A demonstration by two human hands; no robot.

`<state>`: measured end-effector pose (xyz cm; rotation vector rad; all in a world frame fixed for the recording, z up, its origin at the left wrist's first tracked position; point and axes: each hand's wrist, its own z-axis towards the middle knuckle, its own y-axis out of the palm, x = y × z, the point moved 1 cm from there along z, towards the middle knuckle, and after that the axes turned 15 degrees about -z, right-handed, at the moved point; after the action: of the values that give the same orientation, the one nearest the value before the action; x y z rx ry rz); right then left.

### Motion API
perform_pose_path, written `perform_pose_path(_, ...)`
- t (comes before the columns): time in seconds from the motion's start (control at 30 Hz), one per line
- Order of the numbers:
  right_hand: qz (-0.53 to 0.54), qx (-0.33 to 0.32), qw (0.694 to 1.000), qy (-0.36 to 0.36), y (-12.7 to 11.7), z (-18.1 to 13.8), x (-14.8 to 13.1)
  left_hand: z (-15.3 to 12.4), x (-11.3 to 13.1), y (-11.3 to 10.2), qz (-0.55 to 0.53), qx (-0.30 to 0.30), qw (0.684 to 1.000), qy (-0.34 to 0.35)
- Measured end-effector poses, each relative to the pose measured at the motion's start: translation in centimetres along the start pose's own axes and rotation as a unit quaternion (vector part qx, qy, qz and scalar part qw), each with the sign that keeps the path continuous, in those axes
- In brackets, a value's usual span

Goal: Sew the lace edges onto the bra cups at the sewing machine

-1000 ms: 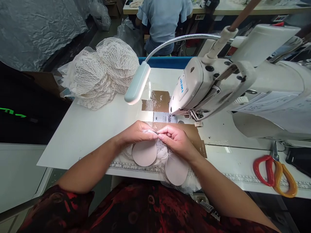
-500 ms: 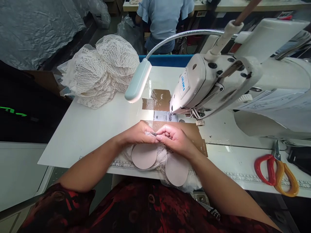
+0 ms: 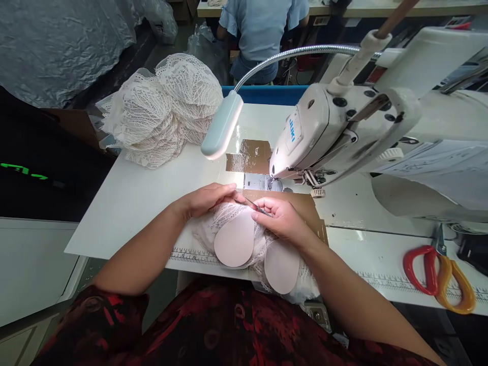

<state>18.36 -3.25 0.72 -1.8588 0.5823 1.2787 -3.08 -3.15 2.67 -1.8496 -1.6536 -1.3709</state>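
A white lace bra (image 3: 219, 219) with two smooth pale cups lies across the table's front edge, the cups facing up. My left hand (image 3: 208, 199) is closed on its upper edge, fingers pointing right; part of the grip is hidden by the lace. In my right hand (image 3: 280, 216) are small metal thread snips (image 3: 252, 204), gripped between thumb and fingers, their tips pointing up and left near my left fingertips. The right-hand cup (image 3: 282, 267) hangs below my right hand, partly past the edge.
A JUKI sewing machine (image 3: 305, 132) stands behind my hands. A lamp (image 3: 223, 124) on a bendable neck hangs over the table (image 3: 137, 203). Lace pieces (image 3: 163, 112) are heaped at back left. Red-and-orange-handled scissors (image 3: 421, 269) lie right. A person (image 3: 263, 30) sits beyond.
My hands have moved apart slightly, and the left fingers have straightened and shifted up and left. The snips now show more clearly in my right hand, and more lace is uncovered.
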Motion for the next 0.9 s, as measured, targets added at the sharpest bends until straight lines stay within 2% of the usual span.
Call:
perform_pose_path(0.1,0.012,0.0,1.0,0.026,-0.3,-0.3,0.0,0.0,0.3,-1.0,-0.043,0.022,0.999,-0.007)
perform_pose_path(0.27,0.021,0.007,0.998,0.052,-0.5,-0.4,0.2,-0.2,0.8,-1.4,-0.047,0.041,0.998,0.016)
perform_pose_path(0.43,0.013,0.009,0.998,0.058,-0.6,-0.5,-0.2,-0.5,0.8,-0.9,0.003,0.057,0.997,0.057)
perform_pose_path(0.53,0.011,0.008,0.998,0.057,-0.6,-0.6,-0.5,-0.5,0.4,-0.4,0.055,0.037,0.994,0.086)
perform_pose_path(0.63,0.012,0.008,0.999,0.05,-0.5,-0.5,-0.6,-0.3,-0.1,0.2,0.086,0.007,0.992,0.092)
perform_pose_path(0.73,0.004,0.009,0.999,0.038,-0.4,-0.3,-0.3,-0.2,-0.3,0.8,0.135,0.001,0.986,0.1)
perform_pose_path(0.9,-0.047,0.034,0.998,-0.034,-0.6,0.0,0.2,-0.3,-0.1,1.4,0.146,0.009,0.986,0.074)
